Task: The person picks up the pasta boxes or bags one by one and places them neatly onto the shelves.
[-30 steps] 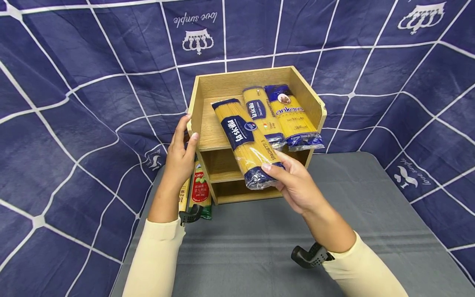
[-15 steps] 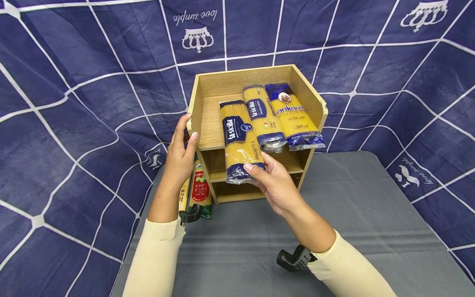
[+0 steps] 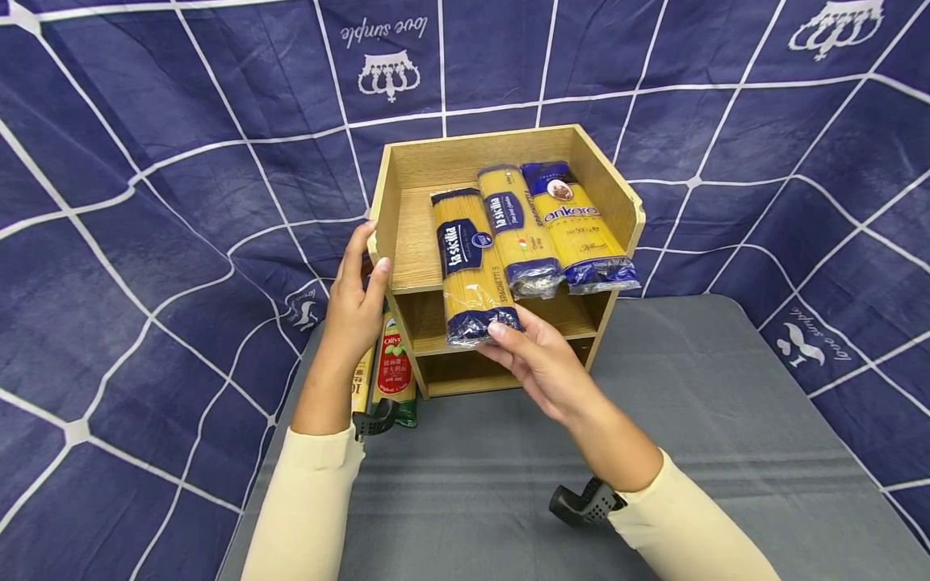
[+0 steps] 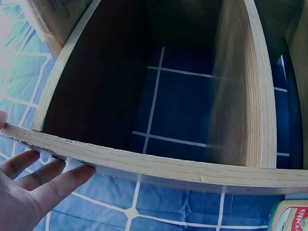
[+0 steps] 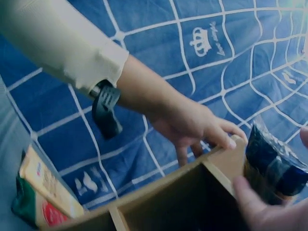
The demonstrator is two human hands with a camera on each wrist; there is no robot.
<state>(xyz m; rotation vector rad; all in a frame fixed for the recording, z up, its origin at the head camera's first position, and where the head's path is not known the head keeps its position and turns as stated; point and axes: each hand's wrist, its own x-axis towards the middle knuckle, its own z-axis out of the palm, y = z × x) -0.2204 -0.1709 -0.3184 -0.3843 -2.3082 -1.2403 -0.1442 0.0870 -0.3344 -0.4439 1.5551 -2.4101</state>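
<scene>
My right hand (image 3: 541, 359) pinches the lower end of a La Sicilia spaghetti packet (image 3: 468, 274), thumb on top, fingers beneath. The packet lies over the top of a small wooden shelf (image 3: 417, 242), its near end jutting past the front edge. In the right wrist view the packet's dark blue end (image 5: 274, 168) shows beside the thumb. My left hand (image 3: 353, 303) holds the shelf's left side panel; in the left wrist view several fingertips (image 4: 79, 175) touch its outer face. Another La Sicilia packet (image 3: 519, 226) and an Ankara packet (image 3: 577, 230) lie to the right.
Two more pasta packets stand left of the shelf, one with a red and green label (image 3: 395, 367), one yellow (image 3: 361, 379). Lower compartments (image 3: 465, 375) open toward me. A grey cloth (image 3: 726, 420) covers the table; blue checked fabric (image 3: 479, 64) hangs behind and at both sides.
My right hand has moved left and slightly forward, straightening the packet from its slant and bringing it beside the other La Sicilia packet. The left hand has stayed on the side panel.
</scene>
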